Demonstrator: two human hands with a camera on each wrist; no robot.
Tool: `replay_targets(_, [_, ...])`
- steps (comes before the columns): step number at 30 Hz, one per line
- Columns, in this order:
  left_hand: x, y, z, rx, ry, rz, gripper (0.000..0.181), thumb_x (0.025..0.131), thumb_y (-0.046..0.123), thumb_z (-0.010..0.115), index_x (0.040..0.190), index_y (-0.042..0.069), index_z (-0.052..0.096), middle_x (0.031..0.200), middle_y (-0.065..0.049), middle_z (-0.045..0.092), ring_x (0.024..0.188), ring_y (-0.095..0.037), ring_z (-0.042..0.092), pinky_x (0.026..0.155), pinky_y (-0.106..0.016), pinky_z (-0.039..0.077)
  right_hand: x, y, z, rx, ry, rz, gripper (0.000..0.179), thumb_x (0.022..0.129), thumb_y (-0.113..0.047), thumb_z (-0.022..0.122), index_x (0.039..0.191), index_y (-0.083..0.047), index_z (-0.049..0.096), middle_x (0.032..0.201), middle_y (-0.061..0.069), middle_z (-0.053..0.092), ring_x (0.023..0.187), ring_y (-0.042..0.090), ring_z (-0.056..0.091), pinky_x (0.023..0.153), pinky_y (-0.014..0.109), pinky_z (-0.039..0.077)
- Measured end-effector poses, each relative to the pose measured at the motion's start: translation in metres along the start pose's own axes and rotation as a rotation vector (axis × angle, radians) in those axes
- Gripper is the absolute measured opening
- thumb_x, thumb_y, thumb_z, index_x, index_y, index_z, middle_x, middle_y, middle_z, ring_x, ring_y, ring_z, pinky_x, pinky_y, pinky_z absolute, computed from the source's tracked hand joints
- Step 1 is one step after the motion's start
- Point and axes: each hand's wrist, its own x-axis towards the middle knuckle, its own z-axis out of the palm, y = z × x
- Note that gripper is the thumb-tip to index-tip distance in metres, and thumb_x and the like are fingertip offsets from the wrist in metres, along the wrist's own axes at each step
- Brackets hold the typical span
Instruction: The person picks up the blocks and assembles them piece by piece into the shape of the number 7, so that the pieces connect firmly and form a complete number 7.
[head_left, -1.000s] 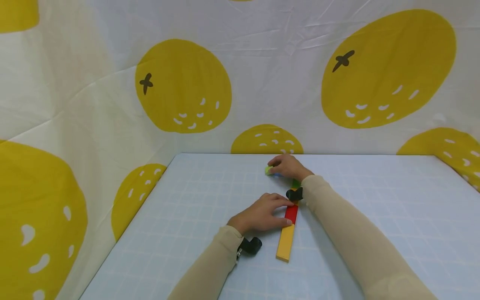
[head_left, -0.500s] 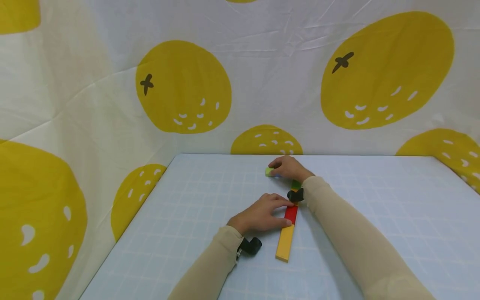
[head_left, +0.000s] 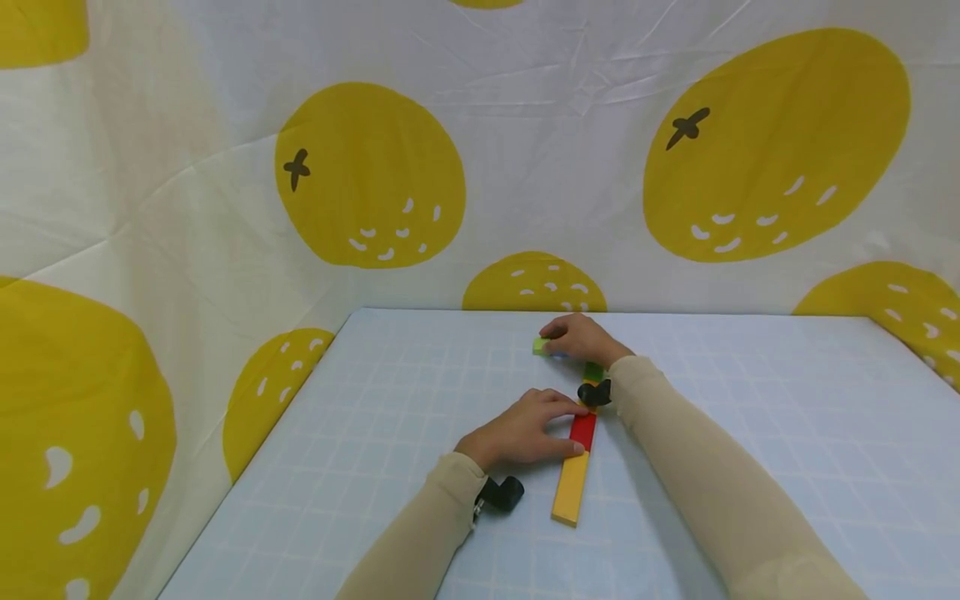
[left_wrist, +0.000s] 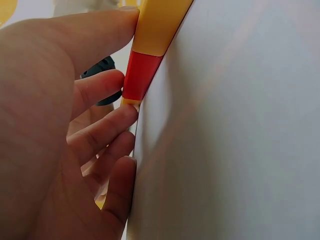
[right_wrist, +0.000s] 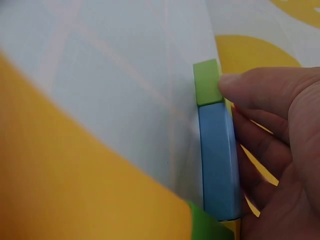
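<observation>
Several coloured blocks lie end to end on the table. A long yellow block (head_left: 571, 488) is nearest, then a red block (head_left: 582, 432), an orange piece and a dark green block (head_left: 593, 372). My left hand (head_left: 521, 429) rests at the left side of this row. Its thumb touches the yellow block's end and its fairly straight fingers lie along the red block. Farther off, my right hand (head_left: 583, 337) pinches a light green block (right_wrist: 207, 83), thumb on its near side. That block abuts a blue block (right_wrist: 219, 162), beside which the other fingers curl, partly hidden.
The table carries a pale blue gridded cover (head_left: 360, 433). A white cloth with large yellow fruit prints (head_left: 371, 175) hangs behind and to the left. Black wrist cameras (head_left: 502, 493) sit on both wrists, the right one covering part of the row.
Both hands and the blocks stay almost where they were. The whole head view has shifted very slightly.
</observation>
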Motion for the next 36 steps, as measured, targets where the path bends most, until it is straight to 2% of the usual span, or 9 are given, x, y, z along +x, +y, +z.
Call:
replay_targets(13, [0.005,0.004,0.002,-0.005,-0.014,-0.007,0.055,0.091,0.057,0.066,0.142,0.039,0.056,0.142,0.012,0.048,0.130,-0.013,0.039,0.105,-0.036,0.042,-0.005,0.005,-0.008,-0.020,0.002,0.012,0.035,0.095,-0.022,0.068,0.126,-0.007,0.068,0.123,0.008,0.069,0.118,0.028,0.058,0.105,0.047,0.042])
replay_targets(20, [0.008,0.005,0.005,-0.002,-0.013,-0.004,0.054,0.090,0.057,0.067,0.141,0.040,0.056,0.141,0.013,0.049,0.129,-0.012,0.040,0.103,-0.035,0.043,-0.009,0.008,-0.014,-0.023,0.103,-0.008,0.034,0.097,-0.021,0.064,0.124,-0.001,0.069,0.121,0.011,0.070,0.124,0.032,0.055,0.106,0.049,0.042])
replay_targets(25, [0.008,0.006,0.007,0.001,-0.015,-0.018,0.054,0.090,0.057,0.067,0.140,0.040,0.057,0.141,0.013,0.049,0.129,-0.013,0.040,0.103,-0.036,0.044,-0.016,0.011,-0.025,0.034,0.156,0.041,0.036,0.098,-0.024,0.063,0.126,-0.003,0.068,0.127,0.013,0.066,0.124,0.033,0.055,0.104,0.049,0.044])
replay_targets(28, [0.007,0.007,0.006,0.002,-0.016,-0.033,0.054,0.089,0.057,0.068,0.140,0.041,0.057,0.141,0.014,0.049,0.129,-0.013,0.040,0.101,-0.036,0.046,-0.021,0.013,-0.032,0.061,0.173,0.069,0.037,0.098,-0.026,0.063,0.128,-0.003,0.067,0.129,0.015,0.065,0.122,0.033,0.056,0.102,0.049,0.046])
replay_targets(36, [0.002,0.003,-0.001,-0.003,-0.018,-0.101,0.056,0.086,0.056,0.072,0.139,0.043,0.056,0.141,0.013,0.048,0.130,-0.013,0.039,0.097,-0.037,0.049,-0.037,0.015,-0.045,0.116,0.237,0.068,0.039,0.100,-0.025,0.062,0.131,-0.002,0.064,0.128,0.017,0.064,0.118,0.034,0.058,0.101,0.049,0.047])
